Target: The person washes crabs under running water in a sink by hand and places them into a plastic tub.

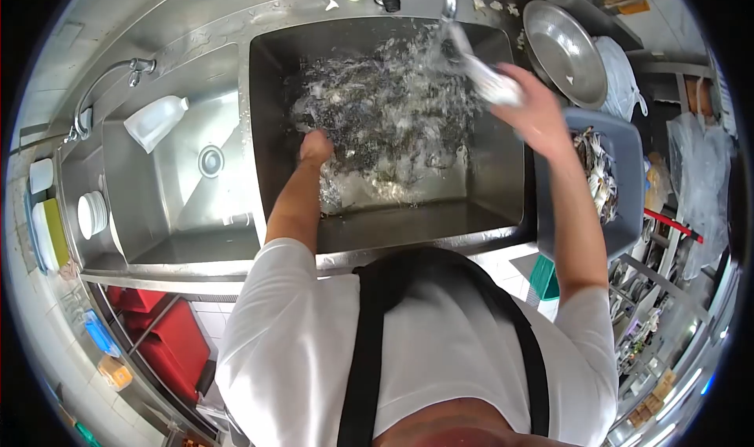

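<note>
My left hand (pixel 316 147) is closed at the left side of the large steel sink (pixel 495 203), at the edge of the churning water (pixel 393 109). Whatever its fingers hold is hidden. At the right, my right hand (pixel 534 109) is closed around a long white thing (pixel 496 86), smeared by motion, its kind unclear. That thing slants up toward the tap (pixel 449 3), where water splashes. Dark and pale shapes show in the water, too blurred to name.
A grey bin (pixel 624 227) of crab-like pieces (pixel 603 180) stands right of the sink, below a steel bowl (pixel 561 50). In the left basin (pixel 149 211) lies a white plastic bottle (pixel 155 121); stacked white dishes (pixel 93 214) sit at its left. Another tap (pixel 135 71) rises behind.
</note>
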Available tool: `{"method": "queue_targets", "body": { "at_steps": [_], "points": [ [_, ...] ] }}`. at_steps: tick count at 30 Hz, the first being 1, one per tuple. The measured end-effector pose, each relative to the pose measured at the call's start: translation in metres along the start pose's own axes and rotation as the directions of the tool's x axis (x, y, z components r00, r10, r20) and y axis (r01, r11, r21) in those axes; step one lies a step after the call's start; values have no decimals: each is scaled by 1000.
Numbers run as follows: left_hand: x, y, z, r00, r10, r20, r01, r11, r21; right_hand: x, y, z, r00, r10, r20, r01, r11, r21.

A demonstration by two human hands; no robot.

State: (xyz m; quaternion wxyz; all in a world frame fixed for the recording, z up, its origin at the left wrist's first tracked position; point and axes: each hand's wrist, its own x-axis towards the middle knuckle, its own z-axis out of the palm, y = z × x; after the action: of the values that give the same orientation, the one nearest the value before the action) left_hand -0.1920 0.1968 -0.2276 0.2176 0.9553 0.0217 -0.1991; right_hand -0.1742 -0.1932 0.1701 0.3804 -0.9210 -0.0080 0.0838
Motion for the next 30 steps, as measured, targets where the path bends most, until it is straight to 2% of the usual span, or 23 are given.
{"method": "queue_targets", "body": {
  "at_steps": [1,2,3,4,6,7,8,9,10,11,13,14,16,18,19,20,21,22,23,24,26,28,30],
  "points": [
    [5,18,-10,991,-118,-56,116,992,-48,-24,-8,-18,995,35,-92,-25,995,101],
    [17,23,-11,992,-115,-55,112,992,-58,-46,-4,-38,979,45,-198,-54,998,-39],
    [33,27,-10,986,-1,-169,-1,1000,-15,-67,7,-58,953,171,-250,-177,984,-1],
    [43,33,-9,954,114,-276,-107,993,40,-88,23,-77,927,206,-314,-217,976,-2],
    [50,43,-14,967,129,-217,-118,991,66,-130,54,-111,866,274,-418,-347,931,-108],
    [58,39,-9,984,126,-128,-105,981,161,-148,66,-122,792,419,-445,-489,871,-50],
    [67,36,-2,992,118,-41,-104,961,257,-156,54,-124,698,505,-508,-673,704,-225],
    [71,30,14,988,114,-109,-79,957,279,-174,72,-127,737,305,-603,-619,663,-421],
    [69,32,13,994,88,-71,-61,945,322,-189,92,-130,761,87,-643,-569,564,-598],
    [66,35,11,998,59,-36,-41,929,367,-191,92,-131,751,78,-655,-577,559,-595],
    [58,31,9,998,67,-19,-53,916,398,-189,81,-117,698,21,-716,-514,711,-480],
    [52,28,10,998,60,6,-57,899,434,-185,73,-106,694,25,-719,-518,712,-475],
    [36,30,7,987,141,-70,-106,922,372,-162,45,-67,700,-163,-695,-241,862,-445],
    [20,49,-12,966,214,-148,-159,936,315,-135,9,-12,781,-120,-613,-101,944,-315],
    [7,77,-39,980,109,-165,-92,990,110,-122,22,17,813,-226,-537,61,950,-308],
    [-5,100,-57,987,-1,-160,-15,995,-99,-107,26,54,888,-21,-460,58,996,68],
    [-14,111,-62,989,-1,-150,-13,996,-88,-94,41,92,949,46,-313,35,968,250],
    [-18,121,-68,995,-9,-95,-32,908,-417,-79,43,121,984,100,-147,-24,893,448],
    [-23,132,-75,999,5,-45,-35,715,-698,-64,49,155,992,77,-95,-17,856,516],
    [-36,146,-82,999,10,-47,-40,721,-692,-51,44,173,993,116,37,-115,791,601],
    [-72,180,-105,982,39,-187,-182,492,-851,-33,31,196,990,124,60,-132,722,679],
    [-118,211,-142,977,57,-205,-203,540,-817,-32,16,199,942,228,247,-300,241,923],
    [-133,215,-141,921,173,-350,-390,425,-817,-40,9,188,942,269,202,-262,208,943]
  ]
}}
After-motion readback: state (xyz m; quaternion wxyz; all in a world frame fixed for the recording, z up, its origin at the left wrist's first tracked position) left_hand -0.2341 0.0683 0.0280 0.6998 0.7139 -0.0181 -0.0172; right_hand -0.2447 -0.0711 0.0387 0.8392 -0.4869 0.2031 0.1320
